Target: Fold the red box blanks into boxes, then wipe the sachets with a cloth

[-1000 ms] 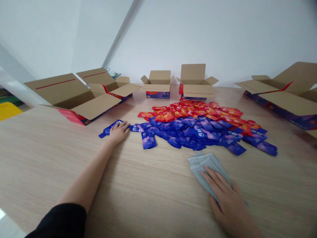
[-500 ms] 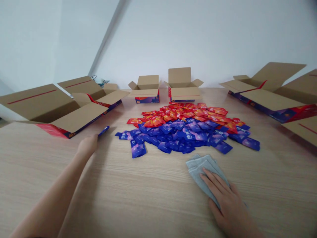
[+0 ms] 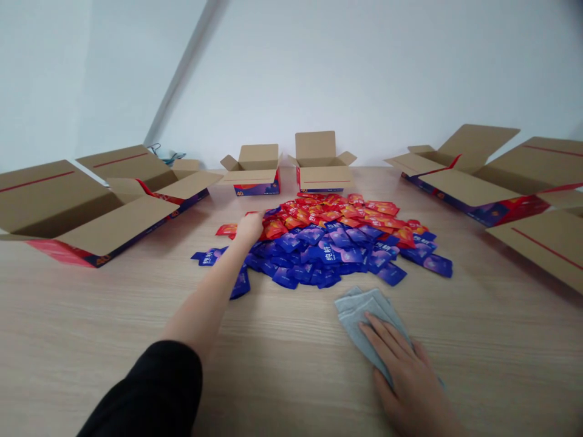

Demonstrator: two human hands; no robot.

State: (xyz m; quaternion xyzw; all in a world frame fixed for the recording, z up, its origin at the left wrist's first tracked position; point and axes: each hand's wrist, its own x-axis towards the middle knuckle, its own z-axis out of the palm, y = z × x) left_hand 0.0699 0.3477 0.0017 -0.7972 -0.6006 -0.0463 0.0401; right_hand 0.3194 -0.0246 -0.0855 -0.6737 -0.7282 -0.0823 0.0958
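Observation:
My left hand (image 3: pixel 250 228) reaches to the left side of a heap of sachets, its fingers closed. A blue sachet (image 3: pixel 272 212) shows at its fingertips, over the red ones; the fingers themselves are mostly hidden behind the hand. Red sachets (image 3: pixel 330 213) make up the back of the heap and blue sachets (image 3: pixel 314 255) the front, several lying loose at the edges. Nearer to me, my right hand (image 3: pixel 401 364) rests on a folded grey cloth (image 3: pixel 359 308), fingers laid along its top and thumb at its near side.
Opened cardboard boxes stand around the heap: a left box (image 3: pixel 132 224), two at the back, one a small box (image 3: pixel 257 189), and a right box (image 3: pixel 478 188) with another box (image 3: pixel 546 240) nearer. All rest on a wooden table (image 3: pixel 291 346) against a white wall (image 3: pixel 341 73).
My left hand lifted a blue sachet from the table left of the heap, drew back with it, then moved right and forward onto the heap. My right hand stays on the cloth. The view has shifted.

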